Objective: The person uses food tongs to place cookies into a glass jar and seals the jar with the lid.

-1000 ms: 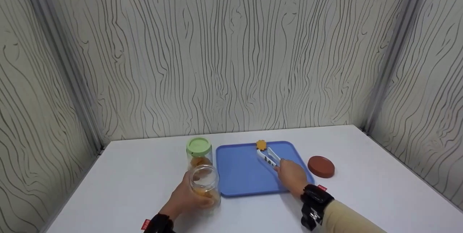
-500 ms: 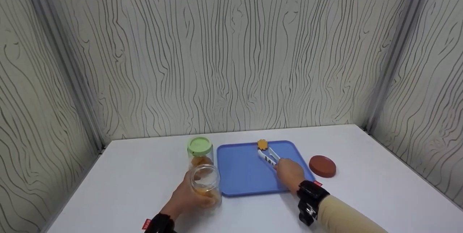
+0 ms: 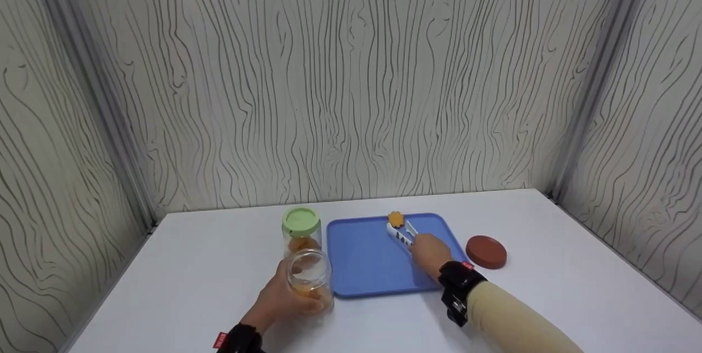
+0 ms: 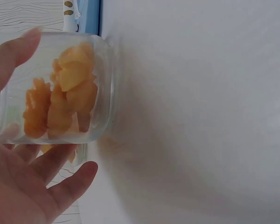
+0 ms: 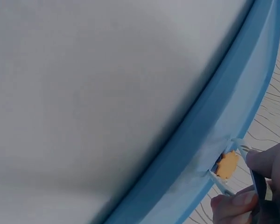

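My left hand [image 3: 282, 298] grips a clear, lidless jar [image 3: 310, 271] at the near left of the tray. Several orange pieces [image 4: 65, 93] lie in its lower part, seen best in the left wrist view. White tongs [image 3: 399, 235] with dark markings are held in my right hand [image 3: 430, 254] over the blue tray [image 3: 373, 265]. Their arms stand apart, tips close to an orange flower-shaped piece [image 3: 395, 218] at the tray's far edge. In the right wrist view, that piece [image 5: 227, 164] shows between the tong arms [image 5: 221, 183]; whether they touch it I cannot tell.
Just behind the held jar stands another clear jar with a green lid [image 3: 301, 221] and orange-brown pieces inside. A round reddish-brown lid [image 3: 486, 251] lies on the white table [image 3: 181, 276] right of the tray. Wood-patterned panels [image 3: 351, 79] enclose the back and sides.
My right hand has shifted forward and a little left, bringing the tong tips nearer the flower-shaped piece. The left hand and its jar have stayed in place.
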`<act>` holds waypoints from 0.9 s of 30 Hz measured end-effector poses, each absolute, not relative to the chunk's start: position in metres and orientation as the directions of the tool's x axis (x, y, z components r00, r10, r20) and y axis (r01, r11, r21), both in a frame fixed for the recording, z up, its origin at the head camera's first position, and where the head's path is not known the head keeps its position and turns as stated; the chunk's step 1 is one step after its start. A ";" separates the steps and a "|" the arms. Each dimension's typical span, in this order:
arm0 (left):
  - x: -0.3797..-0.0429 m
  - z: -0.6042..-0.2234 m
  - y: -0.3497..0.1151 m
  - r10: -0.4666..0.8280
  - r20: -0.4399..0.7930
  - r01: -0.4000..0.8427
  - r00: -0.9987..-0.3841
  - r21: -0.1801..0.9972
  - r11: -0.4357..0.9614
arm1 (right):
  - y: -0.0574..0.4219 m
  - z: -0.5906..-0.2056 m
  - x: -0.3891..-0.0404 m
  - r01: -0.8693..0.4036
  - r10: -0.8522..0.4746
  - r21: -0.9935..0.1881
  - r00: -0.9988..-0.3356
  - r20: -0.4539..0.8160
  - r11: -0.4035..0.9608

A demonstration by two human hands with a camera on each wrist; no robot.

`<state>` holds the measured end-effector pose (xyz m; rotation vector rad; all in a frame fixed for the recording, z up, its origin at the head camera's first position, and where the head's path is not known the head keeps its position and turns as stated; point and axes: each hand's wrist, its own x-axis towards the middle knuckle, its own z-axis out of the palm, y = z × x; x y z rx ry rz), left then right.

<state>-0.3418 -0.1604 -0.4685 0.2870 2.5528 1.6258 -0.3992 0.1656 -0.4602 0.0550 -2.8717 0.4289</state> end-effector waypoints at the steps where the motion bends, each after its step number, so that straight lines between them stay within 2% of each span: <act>1: -0.342 -0.468 -0.161 0.210 0.012 0.099 -0.978 0.906 0.411 | 0.165 -0.460 -0.400 -0.076 -0.006 -0.284 -0.971 0.239 0.956; 10: -0.343 -0.468 -0.160 0.209 -0.006 0.084 -0.978 0.904 0.418 | 0.165 -0.464 -0.407 -0.124 -0.058 -0.197 -0.950 0.308 0.973; 27: -0.344 -0.471 -0.159 0.216 0.016 0.098 -0.976 0.922 0.375 | 0.167 -0.470 -0.418 -0.167 -0.083 -0.201 -0.925 0.370 0.965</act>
